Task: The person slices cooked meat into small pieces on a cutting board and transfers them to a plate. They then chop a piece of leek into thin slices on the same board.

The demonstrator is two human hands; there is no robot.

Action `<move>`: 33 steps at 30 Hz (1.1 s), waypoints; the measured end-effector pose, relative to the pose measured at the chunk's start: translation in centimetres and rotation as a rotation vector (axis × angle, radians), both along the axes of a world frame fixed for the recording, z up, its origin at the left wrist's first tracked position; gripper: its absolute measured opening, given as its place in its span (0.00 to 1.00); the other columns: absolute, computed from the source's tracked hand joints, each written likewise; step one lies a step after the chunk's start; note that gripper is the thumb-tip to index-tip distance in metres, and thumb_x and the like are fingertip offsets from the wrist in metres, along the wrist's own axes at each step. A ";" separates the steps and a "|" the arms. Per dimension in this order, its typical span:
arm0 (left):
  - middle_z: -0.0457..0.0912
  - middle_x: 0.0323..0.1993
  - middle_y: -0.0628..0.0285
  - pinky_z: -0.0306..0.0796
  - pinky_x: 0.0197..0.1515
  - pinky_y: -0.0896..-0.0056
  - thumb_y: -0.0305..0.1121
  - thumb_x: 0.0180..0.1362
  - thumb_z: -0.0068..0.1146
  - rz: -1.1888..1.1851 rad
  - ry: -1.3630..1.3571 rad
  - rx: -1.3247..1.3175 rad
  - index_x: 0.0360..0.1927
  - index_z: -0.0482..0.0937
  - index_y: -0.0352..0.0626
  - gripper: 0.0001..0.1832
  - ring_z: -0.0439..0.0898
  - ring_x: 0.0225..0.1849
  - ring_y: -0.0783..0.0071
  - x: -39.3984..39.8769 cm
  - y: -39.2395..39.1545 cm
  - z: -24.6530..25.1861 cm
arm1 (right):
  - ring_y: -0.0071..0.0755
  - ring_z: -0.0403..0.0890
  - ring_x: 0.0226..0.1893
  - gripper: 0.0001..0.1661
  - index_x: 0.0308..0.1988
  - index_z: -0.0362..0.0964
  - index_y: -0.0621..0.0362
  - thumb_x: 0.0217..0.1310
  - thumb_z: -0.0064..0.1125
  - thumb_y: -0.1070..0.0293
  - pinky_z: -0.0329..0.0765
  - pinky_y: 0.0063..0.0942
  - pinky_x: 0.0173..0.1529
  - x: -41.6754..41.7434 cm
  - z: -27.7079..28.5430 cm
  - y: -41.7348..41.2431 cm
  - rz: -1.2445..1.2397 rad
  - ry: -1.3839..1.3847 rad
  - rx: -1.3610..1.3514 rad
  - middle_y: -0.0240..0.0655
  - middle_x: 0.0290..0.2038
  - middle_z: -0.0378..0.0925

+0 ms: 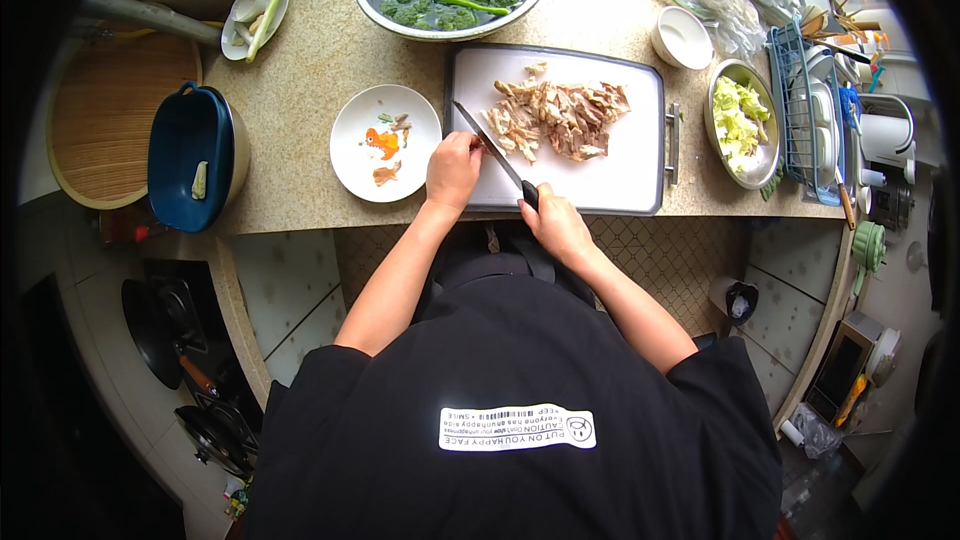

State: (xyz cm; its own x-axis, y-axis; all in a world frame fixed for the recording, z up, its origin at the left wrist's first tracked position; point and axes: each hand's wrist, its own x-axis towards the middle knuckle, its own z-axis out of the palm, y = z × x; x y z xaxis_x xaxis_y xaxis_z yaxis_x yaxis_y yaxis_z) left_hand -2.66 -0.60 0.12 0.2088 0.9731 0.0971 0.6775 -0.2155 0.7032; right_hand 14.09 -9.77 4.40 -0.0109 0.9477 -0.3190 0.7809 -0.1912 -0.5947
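My right hand grips the black handle of a kitchen knife, its blade slanting up and left over the left part of a white cutting board with a dark rim. Beside the blade, my left hand has its fingertips drawn together at the board's left edge; whether it pinches a small piece cannot be made out. Sliced cooked meat lies in a heap on the board, right of the blade. Left of my left hand is a white plate with a cartoon print and a few scraps.
Beyond the board stands a basin of water with green peppers and broccoli. Rightward are a small white bowl, a metal bowl of leaves and a blue dish rack. Leftward sit a blue basket and a dish with scallion.
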 end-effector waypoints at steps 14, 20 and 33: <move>0.79 0.30 0.47 0.72 0.41 0.55 0.22 0.47 0.55 -0.016 0.108 -0.144 0.27 0.77 0.33 0.04 0.78 0.35 0.48 0.3 1.0 0.0 | 0.59 0.79 0.28 0.18 0.35 0.61 0.68 0.61 0.51 0.61 0.76 0.48 0.33 -0.4 1.9 1.3 0.102 -0.105 -0.092 0.55 0.25 0.77; 0.79 0.30 0.45 0.72 0.42 0.55 0.22 0.46 0.56 0.009 0.068 -0.171 0.28 0.77 0.33 0.05 0.78 0.36 0.47 0.5 1.2 -0.1 | 0.58 0.79 0.27 0.18 0.35 0.61 0.67 0.62 0.51 0.61 0.76 0.47 0.33 -1.0 -0.7 1.6 0.073 -0.091 0.003 0.54 0.24 0.76; 0.80 0.29 0.46 0.72 0.41 0.56 0.25 0.47 0.58 0.017 0.067 -0.199 0.27 0.78 0.32 0.05 0.79 0.35 0.48 0.7 1.5 0.0 | 0.63 0.77 0.30 0.20 0.36 0.61 0.69 0.61 0.52 0.60 0.74 0.49 0.36 -1.3 -1.8 2.8 0.041 -0.053 0.034 0.59 0.26 0.76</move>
